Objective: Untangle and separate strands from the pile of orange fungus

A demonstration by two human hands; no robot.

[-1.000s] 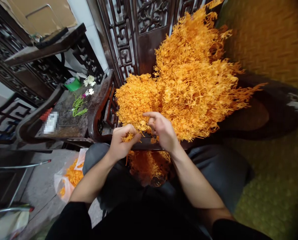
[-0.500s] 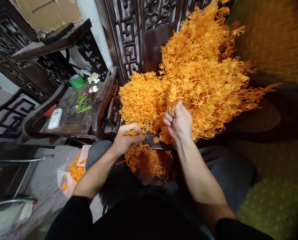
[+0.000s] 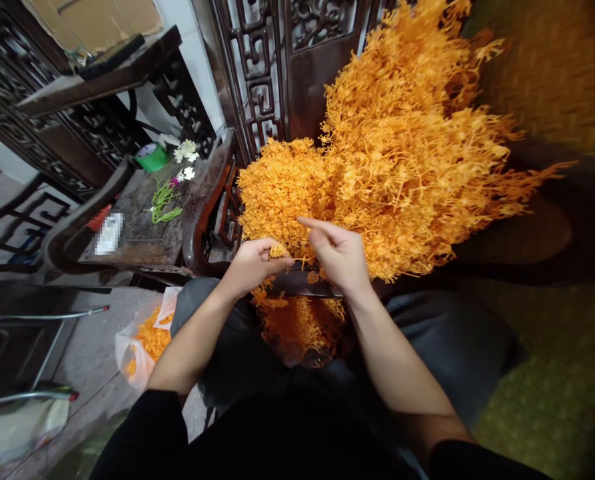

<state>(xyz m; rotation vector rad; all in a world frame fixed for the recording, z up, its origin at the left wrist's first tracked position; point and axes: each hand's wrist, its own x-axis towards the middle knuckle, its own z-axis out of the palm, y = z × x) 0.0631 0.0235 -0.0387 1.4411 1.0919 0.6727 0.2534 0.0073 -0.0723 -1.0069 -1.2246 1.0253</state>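
My left hand (image 3: 258, 267) is closed in a pinch around a small orange branching plastic sprig (image 3: 278, 251), whose thin stem points to the right. Just right of it is my right hand (image 3: 340, 257), index finger stretched out and thumb apart, with no piece visible in it. Behind both hands lies a low mound of orange clusters (image 3: 282, 190). A taller heap of orange branching plastic sprigs (image 3: 402, 160) rises to the right. Below the hands, between my knees, more orange sprigs (image 3: 302, 323) lie in shadow, and what holds them is hard to make out.
At left a dark carved wooden chair (image 3: 144, 230) carries green tape (image 3: 151, 157), white flowers (image 3: 186, 152) and green stems (image 3: 164, 203). A plastic bag (image 3: 140, 363) with orange pieces stands on the floor. A carved wooden backrest (image 3: 262, 73) is behind the heap.
My right hand has moved left toward my left hand, its index finger now extended instead of curled. My left hand has risen slightly, still holding an orange sprig.
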